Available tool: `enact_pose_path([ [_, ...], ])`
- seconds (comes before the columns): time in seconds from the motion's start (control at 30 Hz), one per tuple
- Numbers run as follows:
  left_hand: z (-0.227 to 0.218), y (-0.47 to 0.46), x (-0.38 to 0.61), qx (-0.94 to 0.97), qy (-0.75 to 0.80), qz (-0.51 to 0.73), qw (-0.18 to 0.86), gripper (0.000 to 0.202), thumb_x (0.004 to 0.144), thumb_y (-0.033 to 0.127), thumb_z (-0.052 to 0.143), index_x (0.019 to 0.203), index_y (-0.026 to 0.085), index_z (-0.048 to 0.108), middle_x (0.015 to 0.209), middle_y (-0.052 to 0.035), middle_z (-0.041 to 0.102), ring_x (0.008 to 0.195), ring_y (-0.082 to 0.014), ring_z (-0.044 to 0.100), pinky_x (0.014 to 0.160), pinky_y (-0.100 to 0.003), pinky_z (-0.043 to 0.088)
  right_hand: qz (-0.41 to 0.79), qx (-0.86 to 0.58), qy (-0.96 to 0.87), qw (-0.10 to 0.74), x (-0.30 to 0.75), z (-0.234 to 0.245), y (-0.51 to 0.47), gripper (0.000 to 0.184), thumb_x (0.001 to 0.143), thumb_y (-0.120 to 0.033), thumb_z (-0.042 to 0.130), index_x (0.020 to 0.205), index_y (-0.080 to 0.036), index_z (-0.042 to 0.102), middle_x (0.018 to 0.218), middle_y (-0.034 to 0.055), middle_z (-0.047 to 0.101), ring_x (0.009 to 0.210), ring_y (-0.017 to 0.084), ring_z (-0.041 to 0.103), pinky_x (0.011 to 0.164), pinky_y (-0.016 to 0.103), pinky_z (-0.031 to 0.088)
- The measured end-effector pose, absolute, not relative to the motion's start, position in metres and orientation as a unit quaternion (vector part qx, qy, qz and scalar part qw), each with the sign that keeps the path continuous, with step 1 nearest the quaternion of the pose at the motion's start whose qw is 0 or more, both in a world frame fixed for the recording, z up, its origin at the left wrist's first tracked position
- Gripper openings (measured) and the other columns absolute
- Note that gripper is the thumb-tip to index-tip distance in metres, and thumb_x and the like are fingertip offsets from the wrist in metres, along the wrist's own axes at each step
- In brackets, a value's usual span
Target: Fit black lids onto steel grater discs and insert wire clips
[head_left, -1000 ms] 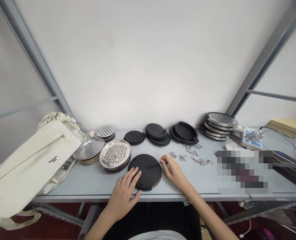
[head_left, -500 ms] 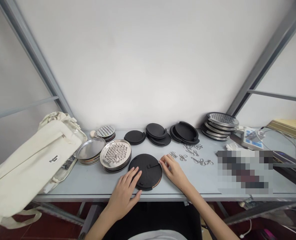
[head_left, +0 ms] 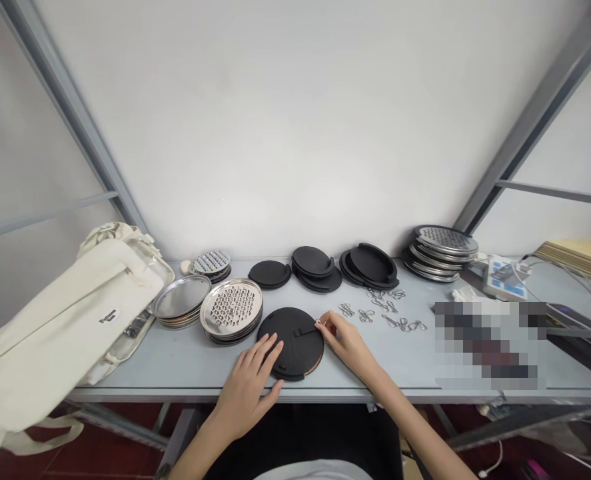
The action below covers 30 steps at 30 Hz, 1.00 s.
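Observation:
A round black disc (head_left: 295, 353) lies on the table in front of me, with a slot and small tab on its upper face and a coppery strip showing at its lower right edge. My left hand (head_left: 250, 380) rests over its left side, fingers stretched out and apart. At the right edge, by the slot's outer end, my right hand (head_left: 342, 337) pinches a small shiny metal wire clip (head_left: 318, 323), mostly hidden by the fingers. Several similar wire clips (head_left: 366, 315) lie scattered just beyond that hand.
Left of the disc are stacked metal grater plates (head_left: 231, 307) and plain round metal plates (head_left: 181, 297). Black round holders (head_left: 312, 261) line the back, beside a grater stack (head_left: 445, 240). A cream bag (head_left: 65, 333) sits far left; a boxed item (head_left: 506, 277) and cables are right.
My right hand has shifted very slightly at the disc's edge, and the clip shows a little more between its fingers. My left hand and the disc stay put.

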<state>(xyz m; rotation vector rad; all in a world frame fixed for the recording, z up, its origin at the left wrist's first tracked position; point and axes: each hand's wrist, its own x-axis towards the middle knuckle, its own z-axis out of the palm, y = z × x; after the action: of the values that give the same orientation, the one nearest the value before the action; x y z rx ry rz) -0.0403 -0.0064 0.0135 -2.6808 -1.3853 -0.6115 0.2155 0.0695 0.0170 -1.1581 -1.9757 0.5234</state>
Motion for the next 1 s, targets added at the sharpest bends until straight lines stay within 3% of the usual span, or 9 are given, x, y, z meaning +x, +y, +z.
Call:
enact_pose_path([
  [0.17, 0.0128, -0.0064, -0.0402, -0.871, -0.453, -0.187, 0.025, 0.06, 0.094, 0.024, 0.043, 0.15, 0.022, 0.021, 0.153, -0.0067, 0.027, 0.139, -0.0266, 0.025, 0.107, -0.043, 0.035, 0.22, -0.449, -0.774, 0.388, 0.2137, 0.0175, 0.0717, 0.021, 0.096, -0.036, 0.046, 0.106, -0.021, 0.056, 0.073, 0.0009, 0.059, 0.066, 0.018, 0.056, 0.067, 0.03, 0.047],
  [0.33, 0.0122, -0.0059, -0.0405, -0.871, -0.453, -0.19, 0.029, 0.06, 0.094, 0.025, 0.044, 0.149, 0.022, 0.022, 0.152, -0.0063, 0.028, 0.139, -0.0266, 0.026, 0.106, -0.042, 0.036, 0.222, -0.415, -0.794, 0.384, 0.2122, 0.0191, 0.072, 0.027, 0.099, -0.028, 0.039, 0.114, -0.022, 0.06, 0.102, 0.0082, 0.064, 0.092, 0.021, 0.061, 0.084, 0.034, 0.047],
  [0.5, 0.0133, -0.0063, -0.0406, -0.871, -0.454, -0.188, 0.031, 0.06, 0.094, 0.024, 0.044, 0.149, 0.022, 0.022, 0.152, -0.0064, 0.029, 0.139, -0.0266, 0.026, 0.106, -0.042, 0.036, 0.213, -0.416, -0.798, 0.379, 0.2134, 0.0169, 0.0707, 0.03, 0.099, -0.026, 0.036, 0.115, -0.019, 0.059, 0.094, 0.0093, 0.063, 0.088, 0.022, 0.061, 0.081, 0.034, 0.049],
  [0.6, 0.0143, -0.0068, -0.0406, -0.871, -0.454, -0.185, 0.03, 0.059, 0.094, 0.024, 0.044, 0.149, 0.022, 0.022, 0.152, -0.0062, 0.028, 0.139, -0.0262, 0.026, 0.107, -0.042, 0.036, 0.216, -0.434, -0.781, 0.395, 0.2137, 0.0154, 0.071, 0.027, 0.098, -0.028, 0.038, 0.119, -0.019, 0.052, 0.086, 0.0058, 0.063, 0.082, 0.02, 0.061, 0.078, 0.032, 0.048],
  [0.7, 0.0138, -0.0067, -0.0405, -0.87, -0.454, -0.188, 0.033, 0.059, 0.094, 0.024, 0.044, 0.149, 0.022, 0.023, 0.152, -0.0061, 0.029, 0.139, -0.0261, 0.026, 0.107, -0.041, 0.036, 0.216, -0.455, -0.761, 0.408, 0.2126, 0.0141, 0.0732, 0.019, 0.097, -0.029, 0.042, 0.11, -0.02, 0.052, 0.078, 0.0027, 0.061, 0.072, 0.019, 0.059, 0.072, 0.03, 0.048],
  [1.0, 0.0118, -0.0061, -0.04, -0.869, -0.455, -0.19, 0.034, 0.06, 0.093, 0.025, 0.045, 0.149, 0.022, 0.024, 0.152, -0.0064, 0.029, 0.138, -0.0264, 0.027, 0.106, -0.041, 0.037, 0.209, -0.42, -0.783, 0.409, 0.2128, 0.0157, 0.0732, 0.018, 0.097, -0.025, 0.04, 0.104, -0.019, 0.055, 0.089, 0.0062, 0.059, 0.082, 0.02, 0.058, 0.077, 0.033, 0.047],
])
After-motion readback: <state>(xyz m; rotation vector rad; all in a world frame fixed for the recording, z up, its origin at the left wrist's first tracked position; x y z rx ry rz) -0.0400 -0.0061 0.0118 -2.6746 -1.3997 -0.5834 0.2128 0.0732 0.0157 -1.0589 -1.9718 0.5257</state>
